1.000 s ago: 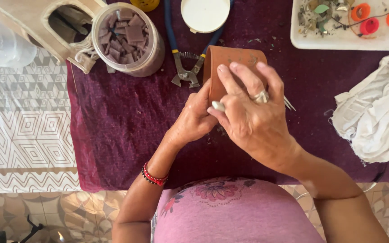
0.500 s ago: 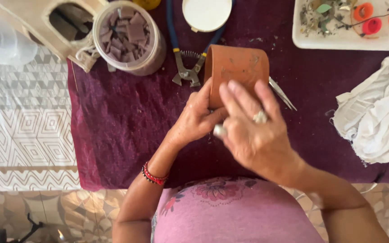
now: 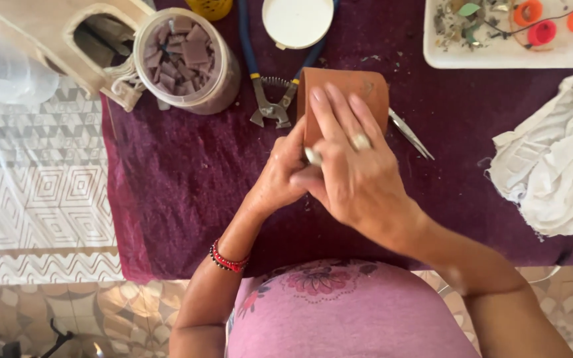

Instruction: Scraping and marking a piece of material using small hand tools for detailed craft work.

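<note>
A terracotta-brown pot [image 3: 359, 89] lies on its side on the dark purple cloth [image 3: 187, 192]. My right hand [image 3: 359, 179] lies over the pot's near side, fingers stretched flat across it, a ring on one finger. My left hand [image 3: 280, 176] grips the pot's left edge from below, mostly hidden under the right hand. A small pale piece [image 3: 313, 156] shows between the thumbs; which hand holds it I cannot tell. Metal tweezers [image 3: 411, 134] poke out to the right from under my right hand.
Blue-handled nippers [image 3: 270, 99] lie just left of the pot. A clear jar of mauve tile pieces [image 3: 184, 56] stands at the back left, a white lid [image 3: 298, 21] behind the pot, a white tray of small bits [image 3: 512, 33] at the back right, a crumpled white rag [image 3: 555, 162] at right.
My right hand has slid further up over the pot, covering more of it. The tweezers now show more to the right. The left hand has stayed at the pot's edge.
</note>
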